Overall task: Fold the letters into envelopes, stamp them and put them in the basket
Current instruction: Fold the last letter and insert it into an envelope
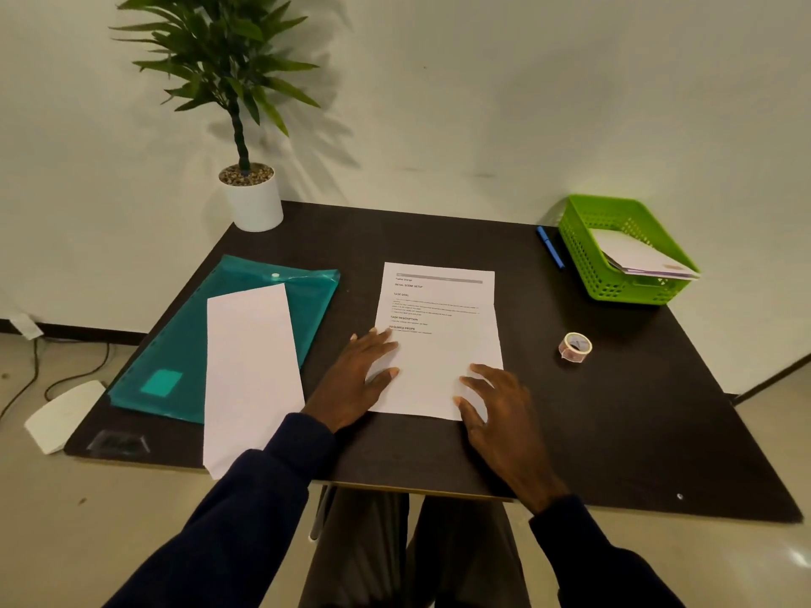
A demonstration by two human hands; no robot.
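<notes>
The letter (443, 344) is showing matt white paper on the table (570, 432), which is looking dark and dull. Left of the letter, a teal folder (184, 344) is gleaming as glossy translucent plastic; right of the letter, the basket (583, 256) is showing perforated green plastic.

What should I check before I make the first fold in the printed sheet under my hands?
1. Printed white paper sheet lies flat on the dark table: ok.
2. Left hand and right hand both rest on the sheet's near end: ok.
3. Long white envelope is free, lying on the teal plastic folder: ok.
4. Envelope flap open: cannot tell.
5. Small roll of stamps sits to the right of the sheet: ok.
6. Green plastic basket at the far right corner, already holding white envelopes, seems to have room: ok.
</notes>
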